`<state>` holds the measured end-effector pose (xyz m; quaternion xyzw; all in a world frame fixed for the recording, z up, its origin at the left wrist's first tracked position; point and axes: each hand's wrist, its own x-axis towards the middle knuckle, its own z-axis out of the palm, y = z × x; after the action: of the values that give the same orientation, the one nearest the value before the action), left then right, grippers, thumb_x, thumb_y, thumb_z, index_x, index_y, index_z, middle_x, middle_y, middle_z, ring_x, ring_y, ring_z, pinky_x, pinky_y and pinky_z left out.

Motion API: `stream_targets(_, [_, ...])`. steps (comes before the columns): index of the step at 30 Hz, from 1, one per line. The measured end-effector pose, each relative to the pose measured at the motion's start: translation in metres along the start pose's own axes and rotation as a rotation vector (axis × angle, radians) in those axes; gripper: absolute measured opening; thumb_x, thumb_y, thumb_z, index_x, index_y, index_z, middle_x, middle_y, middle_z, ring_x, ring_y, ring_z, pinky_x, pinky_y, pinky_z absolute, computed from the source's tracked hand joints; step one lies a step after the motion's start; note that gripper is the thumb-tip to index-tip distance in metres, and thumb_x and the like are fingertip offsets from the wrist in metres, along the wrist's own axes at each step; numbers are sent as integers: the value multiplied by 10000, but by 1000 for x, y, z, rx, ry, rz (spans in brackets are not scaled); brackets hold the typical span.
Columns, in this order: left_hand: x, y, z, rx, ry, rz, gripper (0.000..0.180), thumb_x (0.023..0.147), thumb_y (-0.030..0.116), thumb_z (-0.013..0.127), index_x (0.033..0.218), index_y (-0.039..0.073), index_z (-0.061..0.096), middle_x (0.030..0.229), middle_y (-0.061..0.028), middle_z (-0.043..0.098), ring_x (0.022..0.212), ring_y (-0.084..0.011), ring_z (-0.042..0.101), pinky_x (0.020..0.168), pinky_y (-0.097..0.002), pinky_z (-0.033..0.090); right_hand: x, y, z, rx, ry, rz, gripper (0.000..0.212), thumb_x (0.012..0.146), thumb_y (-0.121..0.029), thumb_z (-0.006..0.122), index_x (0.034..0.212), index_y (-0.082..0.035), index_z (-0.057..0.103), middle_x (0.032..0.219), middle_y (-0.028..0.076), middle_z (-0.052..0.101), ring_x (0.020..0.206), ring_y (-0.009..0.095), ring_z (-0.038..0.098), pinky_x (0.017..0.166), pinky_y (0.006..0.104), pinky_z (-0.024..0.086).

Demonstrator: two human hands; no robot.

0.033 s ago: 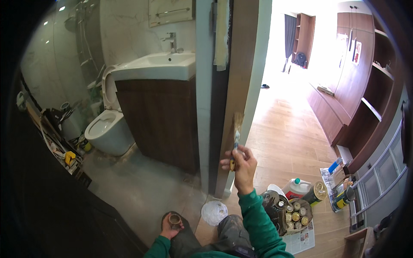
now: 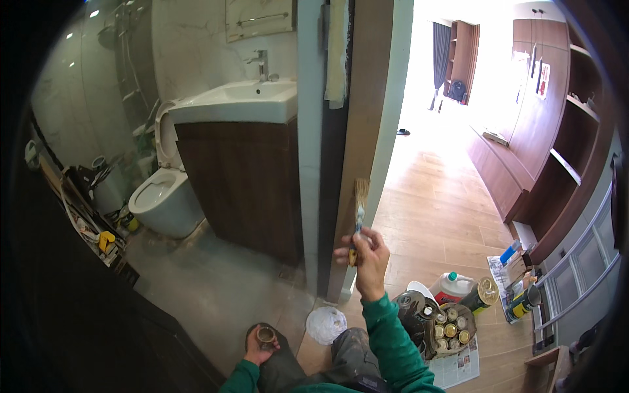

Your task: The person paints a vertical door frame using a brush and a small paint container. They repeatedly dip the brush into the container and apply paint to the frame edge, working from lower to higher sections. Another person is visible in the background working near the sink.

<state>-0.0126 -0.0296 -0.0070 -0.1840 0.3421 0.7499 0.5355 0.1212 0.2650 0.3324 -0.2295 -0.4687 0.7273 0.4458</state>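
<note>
A paintbrush [image 2: 360, 208] with pale bristles is pinched in the fingers of my right hand [image 2: 370, 259], bristles up. Its tip lies against the brown door frame [image 2: 367, 131]. Low at my knee, my left hand [image 2: 261, 350] is wrapped round a small round cup [image 2: 265, 335]. What the cup contains is too dark to make out. A strip of pale masking tape [image 2: 337, 59] hangs on the frame's upper part.
To the right on newspaper [image 2: 455, 372] stand a bag of small cans [image 2: 452, 331], a white jug [image 2: 452, 285] and a large tin [image 2: 481, 295]. A white round lid [image 2: 326, 325] lies by my knees. Leftward are a vanity [image 2: 236, 177] and a toilet [image 2: 167, 200].
My right hand and the paintbrush have shifted slightly down along the door frame. My left hand has stayed in place with the cup.
</note>
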Motion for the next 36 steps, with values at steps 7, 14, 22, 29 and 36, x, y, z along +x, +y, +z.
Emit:
stream_targets(7, [6, 12, 11, -56, -51, -35, 561, 959, 541, 467, 932, 8, 641, 773, -182, 607, 711, -326, 572, 708, -451, 476, -16, -5, 10, 81, 106, -250, 228, 925, -52, 558, 1139, 24, 588, 904, 101, 666, 613, 75, 544, 503, 187, 379])
stream_targets(14, [7, 11, 9, -33, -40, -12, 544, 972, 520, 453, 948, 9, 637, 809, -189, 613, 739, -328, 570, 719, -450, 470, 24, -42, 48, -128, 81, -517, 326, 902, -50, 643, 1189, 101, 617, 923, 83, 672, 757, 107, 616, 663, 225, 490])
stream_targets(22, [5, 11, 10, 3, 4, 10, 556, 980, 521, 430, 946, 3, 630, 821, -181, 620, 757, -323, 570, 718, -461, 464, 49, -56, 63, 8, -4, -410, 344, 921, -17, 645, 1213, 146, 567, 944, 142, 692, 810, 172, 704, 618, 248, 547])
stream_targets(29, [5, 10, 11, -16, 8, 11, 565, 979, 525, 437, 940, -3, 633, 805, -178, 614, 744, -320, 565, 711, -453, 467, 37, -49, 58, 7, 4, -377, 337, 923, -15, 660, 1207, 141, 568, 973, 160, 675, 778, 204, 719, 579, 251, 564])
stream_targets(36, [5, 11, 13, -17, 22, 7, 578, 980, 535, 438, 944, -7, 635, 790, -181, 613, 727, -326, 569, 704, -445, 471, 48, -52, 57, 18, -21, -391, 361, 917, -2, 648, 1227, 158, 556, 952, 171, 687, 772, 202, 722, 579, 247, 559])
